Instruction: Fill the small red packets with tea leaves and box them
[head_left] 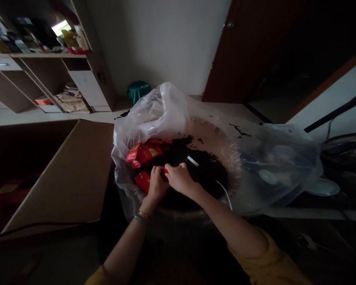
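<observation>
My left hand [157, 185] and my right hand [181, 179] meet over a round container lined with a clear plastic bag [154, 118]. Their fingers are closed together on a small red packet [166, 171], mostly hidden by them. Dark loose leaves, which look like tea [207, 166], fill much of the lined container. Several red packets with gold print [150, 151] lie in a heap at its left side. Another red packet [142, 181] rests just left of my left hand. Past my right hand, a pale bright strip [192, 161] shows on something dark among the leaves.
An open cardboard box [68, 174] with red things inside stands at the left. A white cable [225, 194] crosses the container's right rim. Behind are a shelf unit [89, 89], a green bin [138, 90] and a brown door [249, 51]. Plastic sheeting [279, 158] spreads right.
</observation>
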Demonstrator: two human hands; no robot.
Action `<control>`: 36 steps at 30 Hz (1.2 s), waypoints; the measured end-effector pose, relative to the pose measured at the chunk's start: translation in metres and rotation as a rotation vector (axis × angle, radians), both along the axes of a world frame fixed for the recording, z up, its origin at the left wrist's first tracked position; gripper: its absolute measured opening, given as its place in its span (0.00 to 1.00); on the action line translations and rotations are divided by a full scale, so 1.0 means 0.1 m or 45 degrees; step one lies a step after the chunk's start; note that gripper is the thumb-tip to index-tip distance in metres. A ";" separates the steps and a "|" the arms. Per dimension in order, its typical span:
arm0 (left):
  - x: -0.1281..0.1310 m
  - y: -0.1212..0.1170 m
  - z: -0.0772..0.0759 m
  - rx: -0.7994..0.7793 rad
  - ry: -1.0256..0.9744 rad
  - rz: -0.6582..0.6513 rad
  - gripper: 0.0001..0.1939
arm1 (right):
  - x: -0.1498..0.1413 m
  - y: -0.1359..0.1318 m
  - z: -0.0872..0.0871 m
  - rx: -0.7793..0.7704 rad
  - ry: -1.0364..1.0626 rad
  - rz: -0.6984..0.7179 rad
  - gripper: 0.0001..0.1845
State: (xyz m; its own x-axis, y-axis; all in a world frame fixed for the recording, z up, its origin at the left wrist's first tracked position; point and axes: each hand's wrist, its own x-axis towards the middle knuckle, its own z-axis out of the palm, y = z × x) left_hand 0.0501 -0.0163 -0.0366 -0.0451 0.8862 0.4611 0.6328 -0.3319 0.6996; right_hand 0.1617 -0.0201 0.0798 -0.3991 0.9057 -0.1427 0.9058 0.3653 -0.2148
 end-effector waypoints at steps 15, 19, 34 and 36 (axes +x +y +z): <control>-0.02 0.00 0.03 0.014 0.050 -0.075 0.17 | 0.25 0.12 0.02 -0.142 0.498 -0.041 0.08; -0.03 -0.01 0.06 0.056 0.023 -0.022 0.19 | 0.52 0.15 0.03 0.060 0.777 -0.166 0.08; -0.04 -0.05 0.11 0.122 -0.036 0.016 0.20 | 0.44 -0.06 -0.45 0.008 -0.035 0.152 0.16; -0.04 -0.04 0.10 0.111 -0.041 0.024 0.21 | 0.57 0.01 -0.35 -0.024 0.139 0.045 0.15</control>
